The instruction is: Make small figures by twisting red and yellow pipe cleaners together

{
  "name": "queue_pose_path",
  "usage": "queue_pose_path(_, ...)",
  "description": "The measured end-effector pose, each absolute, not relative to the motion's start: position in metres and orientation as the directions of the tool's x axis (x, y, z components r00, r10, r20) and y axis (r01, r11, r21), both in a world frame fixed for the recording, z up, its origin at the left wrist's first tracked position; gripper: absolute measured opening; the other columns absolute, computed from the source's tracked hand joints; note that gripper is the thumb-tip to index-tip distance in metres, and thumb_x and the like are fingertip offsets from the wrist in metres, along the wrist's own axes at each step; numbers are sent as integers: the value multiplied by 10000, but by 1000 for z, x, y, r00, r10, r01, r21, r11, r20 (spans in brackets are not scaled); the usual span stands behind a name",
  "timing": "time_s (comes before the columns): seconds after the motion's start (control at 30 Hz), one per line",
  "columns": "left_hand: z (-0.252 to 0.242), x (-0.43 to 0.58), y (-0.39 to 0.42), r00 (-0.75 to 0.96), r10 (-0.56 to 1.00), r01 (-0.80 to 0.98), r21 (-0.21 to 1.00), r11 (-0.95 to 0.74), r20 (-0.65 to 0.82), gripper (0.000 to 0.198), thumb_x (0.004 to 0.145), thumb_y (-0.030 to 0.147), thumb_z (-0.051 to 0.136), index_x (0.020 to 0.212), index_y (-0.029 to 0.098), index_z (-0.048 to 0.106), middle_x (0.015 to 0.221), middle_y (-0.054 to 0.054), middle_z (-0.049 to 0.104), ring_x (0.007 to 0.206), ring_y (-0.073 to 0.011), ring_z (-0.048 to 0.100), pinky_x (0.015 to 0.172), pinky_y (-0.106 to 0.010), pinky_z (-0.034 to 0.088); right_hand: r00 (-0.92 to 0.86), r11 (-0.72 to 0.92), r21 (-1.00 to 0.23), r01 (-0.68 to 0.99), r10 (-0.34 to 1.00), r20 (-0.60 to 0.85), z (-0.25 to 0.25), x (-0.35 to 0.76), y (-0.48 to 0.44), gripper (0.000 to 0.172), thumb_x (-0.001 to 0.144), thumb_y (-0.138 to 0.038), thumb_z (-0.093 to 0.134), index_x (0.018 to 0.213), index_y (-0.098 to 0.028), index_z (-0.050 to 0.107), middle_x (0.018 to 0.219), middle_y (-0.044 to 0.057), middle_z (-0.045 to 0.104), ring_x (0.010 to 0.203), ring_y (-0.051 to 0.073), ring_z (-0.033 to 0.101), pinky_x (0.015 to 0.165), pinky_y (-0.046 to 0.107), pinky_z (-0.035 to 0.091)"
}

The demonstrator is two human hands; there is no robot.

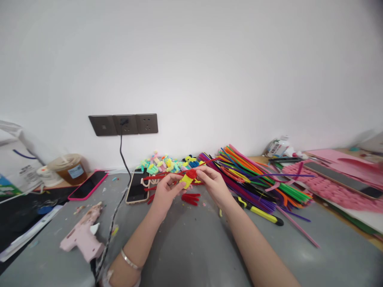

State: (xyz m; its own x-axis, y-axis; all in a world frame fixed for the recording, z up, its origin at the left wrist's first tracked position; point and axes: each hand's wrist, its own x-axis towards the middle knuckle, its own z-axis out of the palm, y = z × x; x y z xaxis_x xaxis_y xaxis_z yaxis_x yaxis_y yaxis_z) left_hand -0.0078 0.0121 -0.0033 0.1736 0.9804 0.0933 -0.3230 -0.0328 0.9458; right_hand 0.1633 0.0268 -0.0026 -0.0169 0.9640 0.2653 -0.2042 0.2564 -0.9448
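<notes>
Btwn L hand point(164, 192) & R hand point(213, 185) | ylw/red pc point(188, 179) | at fingertips

On the wall point(191, 71), we locate a socket panel point(104, 126). At left, we identify a drink cup point(66, 169) near a pink-edged phone point(88, 186); at right, a dark phone point(344, 180) on a pink mat point(324, 189).
</notes>
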Motion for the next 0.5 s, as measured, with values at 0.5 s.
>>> queue_pose_path(0.5,0,-7,11,184,981,-358,934,3,68,382,613,377,855,838,151,644,835,-27,721,722,-185,725,671,-265,571,-63,244,-925,-292,960,274,-7,163,28,221,794,-431,719,909,-243,734,843,10,680,761,160,588,697,274,466)
